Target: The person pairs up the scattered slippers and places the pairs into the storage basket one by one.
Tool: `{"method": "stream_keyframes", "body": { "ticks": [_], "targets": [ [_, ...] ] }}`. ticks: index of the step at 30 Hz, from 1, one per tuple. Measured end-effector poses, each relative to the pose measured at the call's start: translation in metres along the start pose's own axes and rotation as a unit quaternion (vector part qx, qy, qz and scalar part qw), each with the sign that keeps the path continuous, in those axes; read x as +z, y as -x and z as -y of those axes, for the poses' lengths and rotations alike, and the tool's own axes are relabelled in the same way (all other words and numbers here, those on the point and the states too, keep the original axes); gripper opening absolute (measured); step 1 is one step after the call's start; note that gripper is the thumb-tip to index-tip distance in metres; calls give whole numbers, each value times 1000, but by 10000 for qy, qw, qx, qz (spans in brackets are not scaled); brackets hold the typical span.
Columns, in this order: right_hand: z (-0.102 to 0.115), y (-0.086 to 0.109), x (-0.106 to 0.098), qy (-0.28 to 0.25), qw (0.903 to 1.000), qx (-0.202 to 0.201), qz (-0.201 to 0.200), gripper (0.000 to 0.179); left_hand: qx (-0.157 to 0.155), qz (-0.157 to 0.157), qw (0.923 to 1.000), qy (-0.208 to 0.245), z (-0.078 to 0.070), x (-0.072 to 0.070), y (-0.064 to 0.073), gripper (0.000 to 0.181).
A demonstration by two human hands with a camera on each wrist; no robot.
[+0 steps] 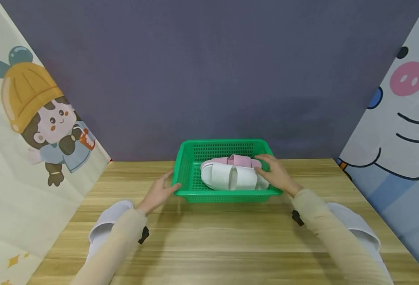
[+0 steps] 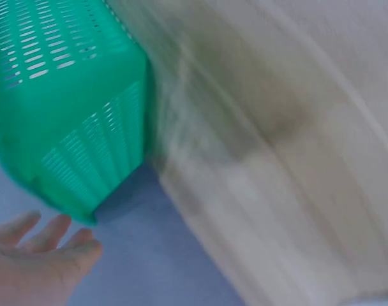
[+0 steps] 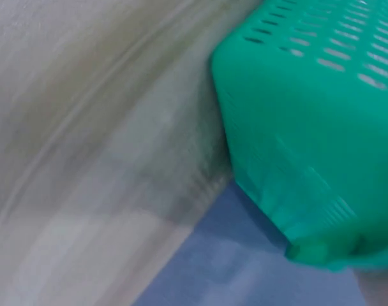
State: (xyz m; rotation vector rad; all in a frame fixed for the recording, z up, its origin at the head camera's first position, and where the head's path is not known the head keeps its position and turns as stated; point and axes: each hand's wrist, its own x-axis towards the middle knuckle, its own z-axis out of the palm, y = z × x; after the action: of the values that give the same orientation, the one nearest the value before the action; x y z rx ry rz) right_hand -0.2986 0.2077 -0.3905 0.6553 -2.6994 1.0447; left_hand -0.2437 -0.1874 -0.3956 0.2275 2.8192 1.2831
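A green plastic basket [image 1: 230, 193] with slotted walls sits on the wooden table [image 1: 227, 241] near its far edge. Inside lie a white slipper [image 1: 221, 176] and, behind it, a pink slipper [image 1: 241, 160]. My left hand [image 1: 159, 192] is at the basket's left end, thumb on the rim near the front corner; in the left wrist view its fingers [image 2: 48, 233] are loosely extended beside the rim. Over the right rim reaches my right hand [image 1: 277, 174], with spread fingers at the slippers' right end and the thumb at the white one. The right wrist view hides most of that hand.
A pale slipper-shaped item [image 1: 111, 217] lies beside the left forearm, and a similar item [image 1: 353, 223] beside the right one. Behind the table rises a dark grey backdrop [image 1: 209, 79]. Printed cloths hang at left [image 1: 2, 166] and right [image 1: 408, 150].
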Motion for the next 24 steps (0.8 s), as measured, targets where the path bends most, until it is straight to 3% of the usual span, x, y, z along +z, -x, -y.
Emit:
{"method": "stream_keyframes", "body": {
  "ticks": [5,8,10,13,15,17,19,22,24],
  "targets": [
    [6,11,-22,388,9987,-15,321,55,678,66,9961,-565,-11,-18,17,56],
    [14,24,-38,690,9964,-205,438,54,1390,-72,9833,-1173,-17,-30,31,48],
    [19,35,-49,904,9940,-341,509,54,2063,-228,9623,-1759,-19,-38,42,44],
    [25,53,-64,1203,9897,-467,618,53,3111,-460,9154,-2513,-21,-49,57,38],
    [28,65,-72,1402,9864,-508,690,52,3729,-575,8837,-2770,-21,-57,65,34],
    [30,76,-80,1550,9835,-498,790,50,4173,-655,8582,-2916,-21,-64,71,24],
    [31,86,-87,1676,9806,-481,892,50,4504,-687,8389,-2976,-19,-71,76,28],
    [31,99,-97,1782,9777,-432,1028,52,4778,-703,8166,-3162,-16,-80,82,47],
    [29,108,-102,1782,9769,-413,1104,53,4890,-695,8028,-3341,-11,-86,86,48]
  ]
}}
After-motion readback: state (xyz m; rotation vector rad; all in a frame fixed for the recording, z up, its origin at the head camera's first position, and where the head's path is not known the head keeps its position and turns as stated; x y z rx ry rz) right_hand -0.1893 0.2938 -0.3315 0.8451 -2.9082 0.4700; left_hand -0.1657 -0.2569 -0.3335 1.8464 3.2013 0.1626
